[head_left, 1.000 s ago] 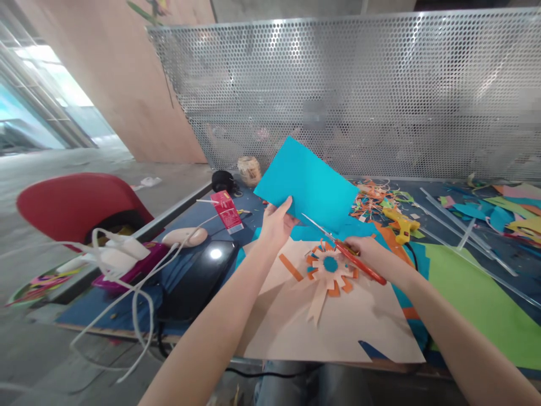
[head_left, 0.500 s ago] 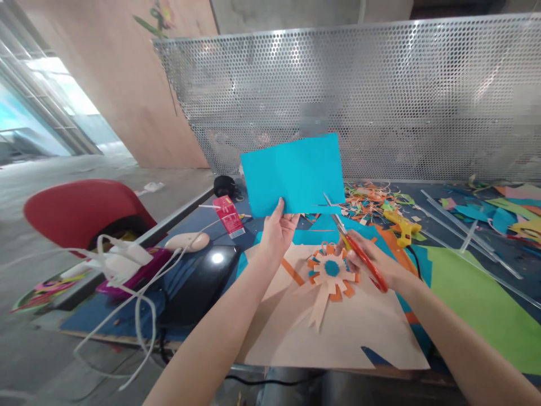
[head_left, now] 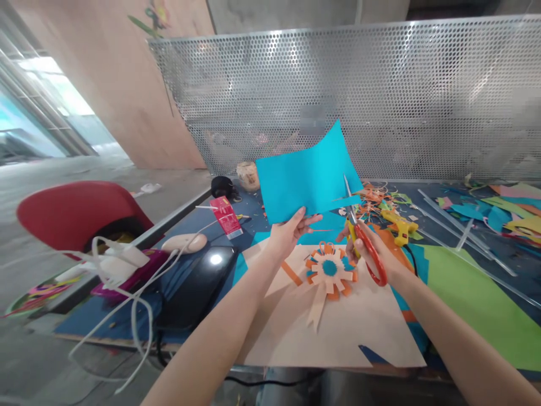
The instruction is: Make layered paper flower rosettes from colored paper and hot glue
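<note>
My left hand (head_left: 289, 232) pinches the lower edge of a bright blue sheet of paper (head_left: 304, 177), which is held up above the table with its right part bent. In my right hand (head_left: 374, 248) is a pair of scissors (head_left: 371, 251) with red and yellow handles. Its blades meet the sheet's lower right corner, where a narrow strip (head_left: 350, 201) is partly parted from the sheet. Below the hands, a paper rosette (head_left: 330, 268) in peach and orange with a blue centre and a tail lies on a peach sheet (head_left: 359, 327).
A yellow glue gun (head_left: 399, 226), colourful paper scraps (head_left: 376, 197), clear glue sticks (head_left: 465, 234) and a green sheet (head_left: 477, 304) lie to the right. On the left are a dark phone (head_left: 198, 287), a mouse (head_left: 185, 243), a red carton (head_left: 227, 216) and a power strip with white cables (head_left: 127, 270).
Both hands have moved right with the blue sheet and scissors. The sheet's right part has bent upward, and the blades sit further along the lower edge, with the strip parted more.
</note>
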A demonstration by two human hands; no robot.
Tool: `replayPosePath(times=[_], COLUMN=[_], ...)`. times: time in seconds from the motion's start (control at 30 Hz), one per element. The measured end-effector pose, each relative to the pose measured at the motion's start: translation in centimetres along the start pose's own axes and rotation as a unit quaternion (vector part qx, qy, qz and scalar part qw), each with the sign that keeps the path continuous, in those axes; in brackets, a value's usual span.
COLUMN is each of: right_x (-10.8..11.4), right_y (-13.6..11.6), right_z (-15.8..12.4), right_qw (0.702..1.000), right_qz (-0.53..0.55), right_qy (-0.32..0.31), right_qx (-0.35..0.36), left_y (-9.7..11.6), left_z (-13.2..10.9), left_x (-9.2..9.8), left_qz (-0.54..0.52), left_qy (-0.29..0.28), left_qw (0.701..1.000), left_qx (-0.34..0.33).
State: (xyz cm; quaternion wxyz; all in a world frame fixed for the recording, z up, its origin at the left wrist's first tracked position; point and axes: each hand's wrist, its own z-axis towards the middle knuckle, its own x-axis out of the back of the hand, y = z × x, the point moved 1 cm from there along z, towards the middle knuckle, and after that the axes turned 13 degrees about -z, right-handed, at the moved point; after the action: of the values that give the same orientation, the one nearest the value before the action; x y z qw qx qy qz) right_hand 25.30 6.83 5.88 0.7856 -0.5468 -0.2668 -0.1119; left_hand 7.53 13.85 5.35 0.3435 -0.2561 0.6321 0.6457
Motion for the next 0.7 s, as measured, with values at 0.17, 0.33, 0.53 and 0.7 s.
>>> replayPosePath(times=[0.17,0.33,0.53,0.7], right_x=[0.1,0.3,-0.1,-0.5], right_y=[-0.3,-0.6,-0.2,-0.9], right_z=[0.0,0.1,0.2,0.1], right_qw=[1.000,0.995,0.956,0.954], right_qz=[-0.011,-0.095,-0.284,-0.291], right_qy=[0.011,0.002,-0.029,-0.042], right_qx=[0.005,-0.031,-0.064,-0.067], left_y=[1.3,2.5,2.3,0.7], left_z=[0.4,0.8,0.8,-0.2], left_x=[-0.3,-0.3,-0.3,-1.0], left_qz=[-0.095,-0.142,-0.189,-0.192], left_qy=[0.078,0.126,0.153,0.142], left_qw=[0.990,0.975,0.962,0.967], left_qx=[-0.071,-0.115,-0.121,-0.084])
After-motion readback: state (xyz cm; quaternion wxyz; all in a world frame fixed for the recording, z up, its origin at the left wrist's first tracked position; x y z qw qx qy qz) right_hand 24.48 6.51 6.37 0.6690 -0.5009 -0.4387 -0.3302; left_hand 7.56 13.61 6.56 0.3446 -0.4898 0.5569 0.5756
